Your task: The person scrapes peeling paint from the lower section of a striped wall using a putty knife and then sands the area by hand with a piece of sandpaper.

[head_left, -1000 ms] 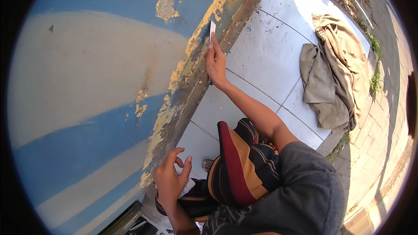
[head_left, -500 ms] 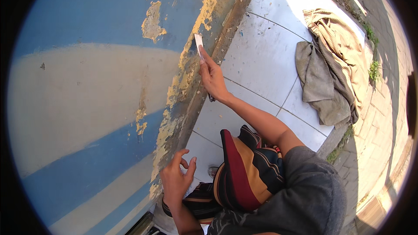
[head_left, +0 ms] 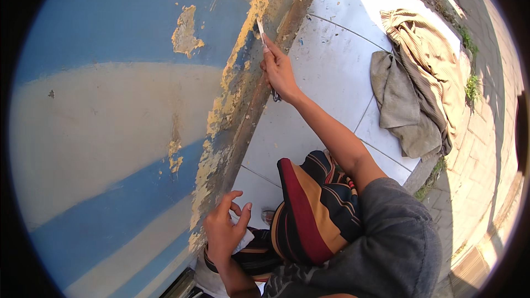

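Observation:
My right hand is closed around a narrow scraper with a pale flat blade; its dark handle end pokes out below my palm. The blade tip is at the peeling strip low on the painted wall, where yellowish undercoat shows between blue paint and the bare grey base. Nearer to me, my left hand hovers beside the wall's lower edge, thumb and forefinger apart, the other fingers loosely bent, with nothing visibly held. Something white shows behind that hand, too covered to name.
White floor tiles, dotted with paint flakes, run along the wall's foot. A beige and grey-brown cloth lies crumpled at the tiles' right edge. Beyond are weeds and sunlit paving. Striped fabric covers my lap.
My right hand has moved farther away and slightly right along the wall with the scraper, and the blade has turned more edge-on. My left hand has stayed almost in place.

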A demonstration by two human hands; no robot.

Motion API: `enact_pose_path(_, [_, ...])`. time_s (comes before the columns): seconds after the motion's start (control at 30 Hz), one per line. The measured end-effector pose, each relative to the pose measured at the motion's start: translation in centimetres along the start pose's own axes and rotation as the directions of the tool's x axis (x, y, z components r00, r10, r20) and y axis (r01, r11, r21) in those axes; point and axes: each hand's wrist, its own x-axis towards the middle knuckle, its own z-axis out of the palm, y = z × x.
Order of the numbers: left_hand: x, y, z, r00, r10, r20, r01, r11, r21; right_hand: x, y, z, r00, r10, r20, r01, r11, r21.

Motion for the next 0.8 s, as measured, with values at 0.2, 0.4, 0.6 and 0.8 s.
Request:
enact_pose_path(0.2, [0.3, -0.4, 0.5, 1.000, 0.019, -0.024, -0.016, 0.994, 0.104, 2.5, 2.3, 0.0, 0.972, -0.232, 0.025, 0.233, 0.964, -0.126])
enact_pose_path(0.4, [1.0, -0.6, 0.6, 0.999, 0.036, 0.023, -0.037, 0.996, 0.079, -1.3, 1.6, 0.8, 0.985, -0.084, 0.149, 0.100, 0.990, -0.100])
enact_pose_path(0.6, [1.7, 0.3, 0.8, 0.998, -0.007, 0.064, 0.005, 1.000, 0.022, -0.4, 0.3, -0.7, 0.991, 0.095, 0.094, -0.100, 0.994, 0.050])
enact_pose_path(0.8, [2.5, 0.4, 1.2, 0.999, 0.019, 0.044, -0.021, 0.998, 0.053, 0.4, 1.3, -0.5, 0.996, 0.023, 0.091, -0.025, 1.000, 0.018])
